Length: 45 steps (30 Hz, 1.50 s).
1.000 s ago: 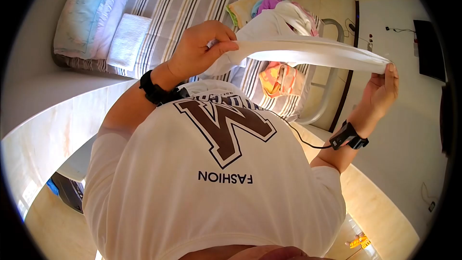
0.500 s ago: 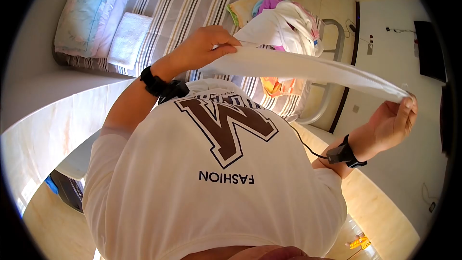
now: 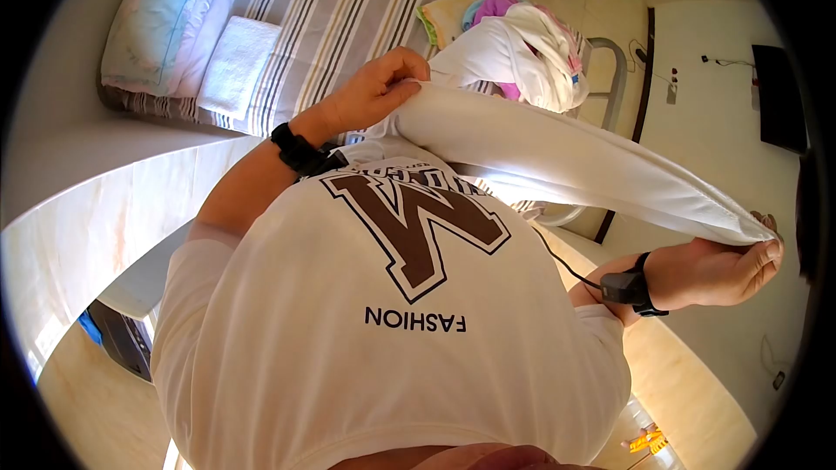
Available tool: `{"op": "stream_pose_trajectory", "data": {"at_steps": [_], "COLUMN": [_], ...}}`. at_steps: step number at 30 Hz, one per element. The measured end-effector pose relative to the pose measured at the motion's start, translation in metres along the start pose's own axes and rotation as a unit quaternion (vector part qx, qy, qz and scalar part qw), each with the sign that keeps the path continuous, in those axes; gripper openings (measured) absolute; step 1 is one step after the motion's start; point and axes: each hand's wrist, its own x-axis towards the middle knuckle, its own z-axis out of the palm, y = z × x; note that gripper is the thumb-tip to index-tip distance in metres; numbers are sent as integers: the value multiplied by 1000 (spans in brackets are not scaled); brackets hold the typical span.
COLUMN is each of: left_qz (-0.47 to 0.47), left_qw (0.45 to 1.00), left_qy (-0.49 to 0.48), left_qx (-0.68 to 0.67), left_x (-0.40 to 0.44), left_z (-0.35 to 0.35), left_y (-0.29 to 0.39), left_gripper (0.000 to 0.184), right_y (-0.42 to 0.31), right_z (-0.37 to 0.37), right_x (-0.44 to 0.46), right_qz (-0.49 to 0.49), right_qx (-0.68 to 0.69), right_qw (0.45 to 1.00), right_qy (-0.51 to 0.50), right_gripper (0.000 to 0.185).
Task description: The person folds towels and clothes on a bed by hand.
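A long white cloth [image 3: 557,144], seamed along one edge, stretches between my two hands in front of my chest. At its upper left end, the thumb and fingers of my left hand [image 3: 379,89] pinch the edge above the bed. My right hand [image 3: 731,271], lower and far to the right, grips the opposite end; some of its fingers are behind the fabric. The cloth hangs in a broad band, its lower left part near my white shirt [image 3: 418,365]. What kind of item the cloth is, I cannot tell.
Ahead is a bed with a striped sheet [image 3: 340,0]. On it lie a folded white towel [image 3: 240,65], a floral pillow [image 3: 161,26] and a heap of clothes [image 3: 527,52]. A metal bed frame [image 3: 620,78] stands at the bed's right end. A dark screen [image 3: 778,96] hangs on the wall.
My right hand has moved down and slightly right, wrist turned, pulling the cloth's end with it. The cloth now spreads wider and covers the orange item on the bed. My left hand barely moved.
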Motion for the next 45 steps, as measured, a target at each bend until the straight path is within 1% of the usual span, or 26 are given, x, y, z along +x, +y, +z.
{"op": "stream_pose_trajectory", "data": {"at_steps": [1,2,4,5,7,8,10,14,16,17,19,23,25,26,28,29,31,32,34,35,37,38,40,44,45], "left_qz": [55,55,127,127,138,138,107,81,121,120,87,79,138,138,176,175,176,175,222,222,222,223,235,231,241], "left_qw": [998,998,981,981,955,955,949,951,946,946,950,944,924,924,900,900,879,879,862,862,841,841,821,803,800], "left_qy": [0,2,3,4,20,21,58,65,73,73,36,52,121,121,174,175,159,159,88,88,32,31,-23,-18,3], "left_qx": [9,9,144,144,263,263,291,291,292,291,298,317,336,335,360,360,413,413,447,447,492,493,520,548,549], "left_x": [1,1,2,2,1,1,0,-1,0,0,-2,-3,-1,0,2,2,2,1,1,1,-1,0,1,1,1], "left_z": [-2,-5,-9,-10,-12,-11,-9,-7,-10,-11,-14,-14,-12,-11,-11,-11,-13,-15,-17,-16,-10,-8,-6,-4,-4], "left_y": [0,1,8,7,5,5,3,5,-1,-3,-4,-10,-13,-15,-18,-17,-13,-12,-11,-10,-5,-3,0,-4,-3], "left_gripper": [13,13,17,17,22,22,27,30,25,25,19,14,13,13,15,15,22,22,32,32,37,37,35,31,28], "right_y": [-2,-1,0,0,-1,-3,-6,1,4,4,-2,2,3,4,5,5,3,1,-4,-6,-10,-10,-9,-4,-1], "right_z": [4,4,1,2,5,7,10,-3,-6,-6,1,-10,-12,-12,-13,-10,-3,-1,1,2,2,1,-3,-15,-21], "right_x": [-1,-1,1,0,-2,-3,-5,5,10,10,5,14,16,16,16,15,11,9,6,6,5,6,8,12,16], "right_qz": [-7,-6,12,12,-8,-8,-36,-42,-26,-26,-26,-30,-15,-15,-2,-2,-37,-37,-39,-40,-25,-26,-15,-12,-6], "right_qx": [-25,-24,-12,-11,-10,-10,-23,-6,29,29,8,36,49,48,60,60,28,28,68,68,87,86,108,87,83], "right_qw": [999,1000,1000,1000,1000,1000,999,999,999,999,999,999,999,999,998,998,999,999,997,997,996,996,993,995,995], "right_qy": [18,17,15,14,21,20,32,8,-8,-9,33,5,-10,-10,-8,-9,20,19,9,9,-13,-12,-37,-49,-60], "right_gripper": [21,21,22,22,22,22,23,24,24,24,23,23,23,23,21,21,18,18,15,15,14,14,13,16,16]}}
